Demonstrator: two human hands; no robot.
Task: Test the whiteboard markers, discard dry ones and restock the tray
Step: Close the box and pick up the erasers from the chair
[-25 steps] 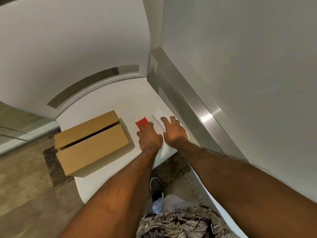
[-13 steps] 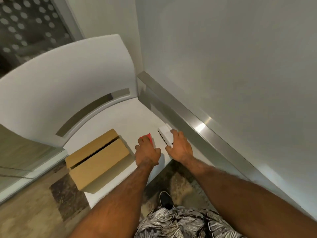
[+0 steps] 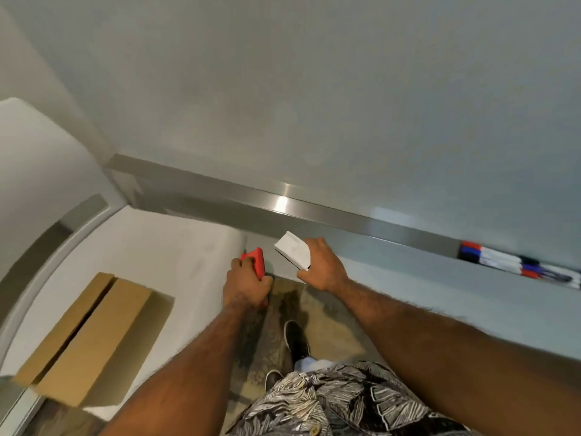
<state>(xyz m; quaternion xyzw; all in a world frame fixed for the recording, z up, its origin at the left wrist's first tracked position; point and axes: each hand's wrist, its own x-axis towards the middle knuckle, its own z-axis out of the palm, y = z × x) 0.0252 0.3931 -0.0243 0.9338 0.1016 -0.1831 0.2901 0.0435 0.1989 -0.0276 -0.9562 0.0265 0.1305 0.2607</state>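
Left grip (image 3: pixel 246 284) curls round a flat red block (image 3: pixel 256 265), fingers wrapped over its near end. Right grip (image 3: pixel 323 265) pinches a white block (image 3: pixel 294 254) by its lower end, with the free end raised toward the board. Cannot tell what either block is; the white one has a dark strip underneath and may be an eraser. Both look light and rigid, an easy one-handed carry. The markers (image 3: pixel 509 264) lie bunched side by side in the tray (image 3: pixel 408 234), well apart to the right of both hands, with red, blue and black caps on white barrels, blurred at the frame edge. Judgement: light, stiff plastic with smooth round barrels, so likely to roll and a bit slippery. Best taken at mid-barrel with thumb and two fingers, leaving the cap end free for the other hand to pull. Not fragile, though a dropped one would run along the tray or fall off it. The tray is a long brushed-steel strip at the foot of the whiteboard (image 3: pixel 314 105), which reads as plain pale grey with no marks visible. To the left is a white tabletop (image 3: pixel 151 247) with a curved far edge, carrying a cardboard box (image 3: pixel 85 338) with its flaps closed to a narrow slit. Below is a mottled floor (image 3: pixel 330 313), with a dark shoe between the arms.
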